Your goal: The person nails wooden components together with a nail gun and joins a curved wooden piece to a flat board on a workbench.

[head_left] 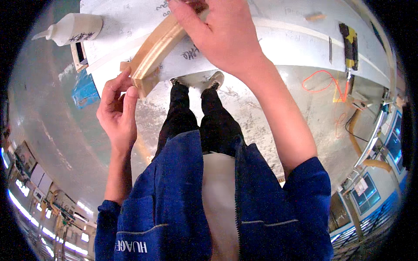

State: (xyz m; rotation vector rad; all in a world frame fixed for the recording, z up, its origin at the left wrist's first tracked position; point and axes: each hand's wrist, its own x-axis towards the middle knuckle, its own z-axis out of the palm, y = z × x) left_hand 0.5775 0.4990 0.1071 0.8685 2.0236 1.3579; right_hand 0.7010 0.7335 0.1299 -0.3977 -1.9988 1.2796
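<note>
A curved, pale wooden piece with layered edges (157,47) slants across the near edge of the white worktable, its near end sticking out past the edge. At that near end, my left hand (116,111) has its thumb and fingers closed round the wood. My right hand (226,37) reaches over the far part of the piece, with thumb and fingers bent round it. The fingertips of that hand are partly cut off by the top of the picture, as is the far end of the wood.
Handwritten marks cover the white tabletop (278,50). A white squeeze bottle (78,28) lies at the left, above a blue plastic sheet (85,89). On the right rest a yellow-and-black power tool (349,45) with an orange hose (320,89) and a small wood scrap (315,17).
</note>
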